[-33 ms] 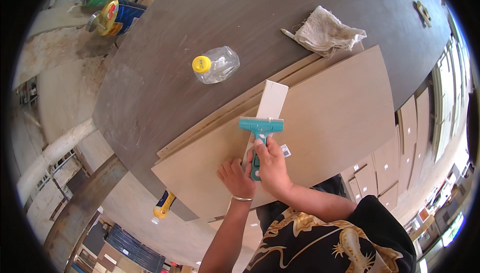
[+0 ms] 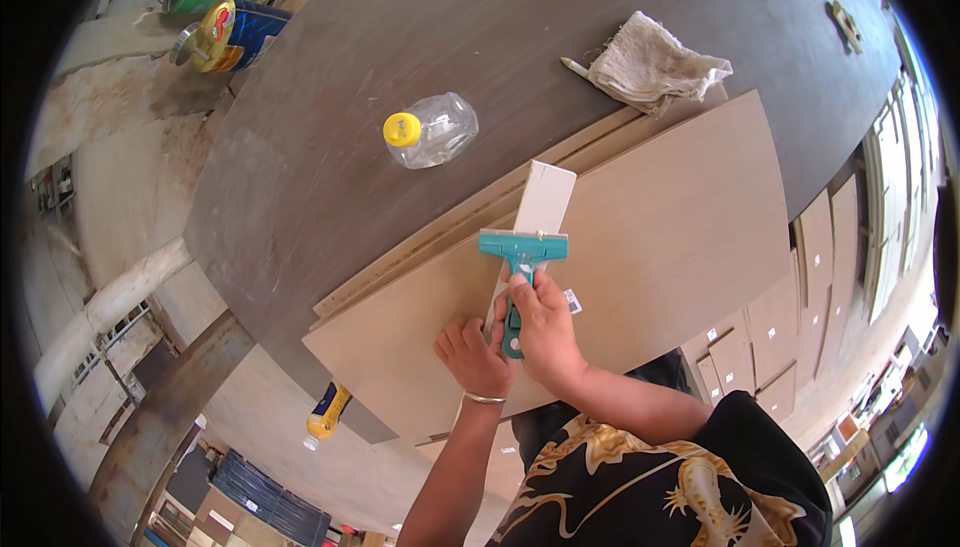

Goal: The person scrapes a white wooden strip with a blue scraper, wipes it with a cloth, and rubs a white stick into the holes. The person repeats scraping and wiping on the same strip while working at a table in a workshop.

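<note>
I see the left hand (image 2: 475,359) toward the near edge of the board (image 2: 680,217), fingers bent beside the strip (image 2: 547,197); whether they grip it I cannot tell. The right hand (image 2: 545,332) stays clamped on the handle of the scraper (image 2: 523,247), whose head lies across the strip, near the board's far edge. Against the earlier frame, I catch only a slight shift of the scraper toward that edge. Beyond it on the table (image 2: 300,147), the bottle (image 2: 447,132) and, near the board's far right corner, the rag (image 2: 655,62) look unmoved
</note>
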`<state>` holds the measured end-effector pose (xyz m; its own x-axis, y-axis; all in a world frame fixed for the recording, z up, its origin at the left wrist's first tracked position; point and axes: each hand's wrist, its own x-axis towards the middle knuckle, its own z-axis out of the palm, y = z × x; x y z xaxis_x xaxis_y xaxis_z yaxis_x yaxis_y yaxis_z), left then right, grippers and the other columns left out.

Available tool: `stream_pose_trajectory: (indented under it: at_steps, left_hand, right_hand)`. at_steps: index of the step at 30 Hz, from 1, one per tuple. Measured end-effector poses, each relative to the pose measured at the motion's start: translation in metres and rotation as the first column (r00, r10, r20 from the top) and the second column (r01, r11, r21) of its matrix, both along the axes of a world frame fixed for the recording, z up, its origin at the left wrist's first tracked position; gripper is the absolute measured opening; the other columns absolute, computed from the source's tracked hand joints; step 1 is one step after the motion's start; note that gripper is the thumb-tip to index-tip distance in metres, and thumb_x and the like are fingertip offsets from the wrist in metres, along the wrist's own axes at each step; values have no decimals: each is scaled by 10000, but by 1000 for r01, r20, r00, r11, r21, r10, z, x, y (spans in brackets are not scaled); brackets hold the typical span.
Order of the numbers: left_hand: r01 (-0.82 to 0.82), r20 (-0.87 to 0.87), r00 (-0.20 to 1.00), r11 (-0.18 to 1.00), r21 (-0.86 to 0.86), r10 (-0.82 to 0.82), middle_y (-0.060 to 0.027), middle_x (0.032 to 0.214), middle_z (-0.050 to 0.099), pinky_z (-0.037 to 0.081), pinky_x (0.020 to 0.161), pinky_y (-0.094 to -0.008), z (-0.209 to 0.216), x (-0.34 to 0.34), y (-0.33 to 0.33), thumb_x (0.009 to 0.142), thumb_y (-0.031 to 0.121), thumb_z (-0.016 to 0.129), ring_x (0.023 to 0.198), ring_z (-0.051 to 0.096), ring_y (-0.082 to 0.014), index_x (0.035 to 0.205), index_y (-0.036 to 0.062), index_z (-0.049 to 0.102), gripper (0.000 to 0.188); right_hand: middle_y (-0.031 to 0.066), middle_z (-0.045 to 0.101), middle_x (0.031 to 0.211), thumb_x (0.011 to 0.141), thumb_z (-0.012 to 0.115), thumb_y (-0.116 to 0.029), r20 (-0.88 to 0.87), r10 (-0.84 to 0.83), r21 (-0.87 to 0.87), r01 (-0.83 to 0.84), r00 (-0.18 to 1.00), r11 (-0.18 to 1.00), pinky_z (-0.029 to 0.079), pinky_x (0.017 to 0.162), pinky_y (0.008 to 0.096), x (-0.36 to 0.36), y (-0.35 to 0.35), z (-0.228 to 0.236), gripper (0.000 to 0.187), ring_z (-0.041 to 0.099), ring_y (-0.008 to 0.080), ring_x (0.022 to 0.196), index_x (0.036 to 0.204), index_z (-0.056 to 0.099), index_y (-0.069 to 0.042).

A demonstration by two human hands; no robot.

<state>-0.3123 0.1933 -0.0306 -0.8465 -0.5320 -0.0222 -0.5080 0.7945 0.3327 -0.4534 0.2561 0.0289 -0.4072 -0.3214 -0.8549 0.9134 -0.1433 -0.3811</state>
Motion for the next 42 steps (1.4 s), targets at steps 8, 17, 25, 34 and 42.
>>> stream_pose_trajectory:
  at_steps: [8,17,25,34,42]
  left_hand:
    - [30,-20,999,1000,5,-30,-185,1144,588,400,902,-552,5,-4,0,952,255,638,1029,552,-414,1127,44,559,285]
    - [43,-10,999,999,16,-43,-194,1140,583,397,916,-560,6,-5,-1,947,225,608,1042,549,-426,1135,33,556,274]
    - [46,-12,999,999,1,-46,-190,1130,584,400,908,-554,7,-6,0,992,248,593,1029,554,-415,1126,29,557,259]
    - [34,-4,999,999,7,-34,-193,1122,586,401,897,-549,7,-7,-1,992,245,593,1010,556,-417,1120,26,559,256]
    - [44,-3,999,999,-7,-44,-194,1134,587,399,900,-546,7,-7,0,992,240,590,1014,555,-418,1128,28,556,254]
  right_hand:
    - [52,606,823,1162,456,-261,31,-44,-23,44,999,999,477,463,284,-4,-8,4,182,606,153,563,1180,528,-95]
    - [48,593,825,1149,462,-226,37,-134,-25,135,990,991,500,519,304,-34,-12,3,172,588,145,582,1159,518,-64]
    - [57,600,838,1149,475,-251,37,-129,-8,129,991,992,518,515,336,-57,-17,0,184,605,171,588,1183,528,-79]
    - [65,605,834,1149,482,-251,12,-115,-11,115,993,993,512,498,332,-57,-14,-2,191,611,180,582,1196,535,-73]
    - [63,609,826,1149,473,-247,-18,-166,-29,165,986,986,505,488,322,-64,-15,-6,195,607,168,567,1207,525,-68]
